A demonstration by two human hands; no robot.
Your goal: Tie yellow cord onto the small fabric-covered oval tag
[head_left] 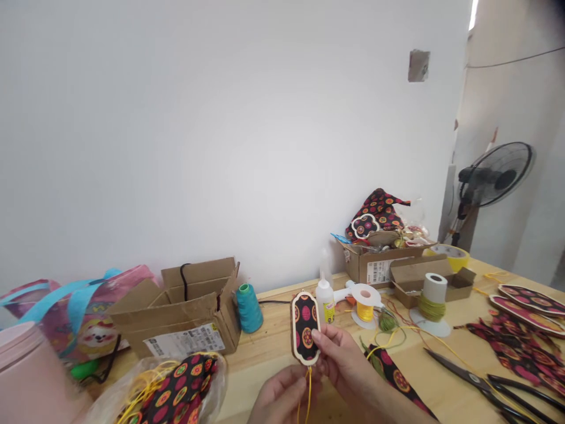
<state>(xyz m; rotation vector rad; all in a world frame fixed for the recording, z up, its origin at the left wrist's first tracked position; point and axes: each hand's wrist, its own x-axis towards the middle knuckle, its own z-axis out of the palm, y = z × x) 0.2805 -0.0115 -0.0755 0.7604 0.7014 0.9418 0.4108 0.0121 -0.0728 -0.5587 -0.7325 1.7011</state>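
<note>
Above table [273, 353] front edge, we hold oval fabric tag [305, 327] upright: our right hand [342, 359] grip closed on its side, our left hand [282, 397] grip pinching yellow cord [308, 394] hanging below tag. Glue bottle [325, 299], teal thread cone [248, 307] just behind; scissors [474, 380] at right.

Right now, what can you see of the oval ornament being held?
The ornament is a flat elongated oval with scalloped ends: pale wood-like rim, black fabric face with pink-orange circles. It stands upright above the table. The right hand pinches its lower right edge; yellow cord hangs from its bottom by the left hand.
</note>
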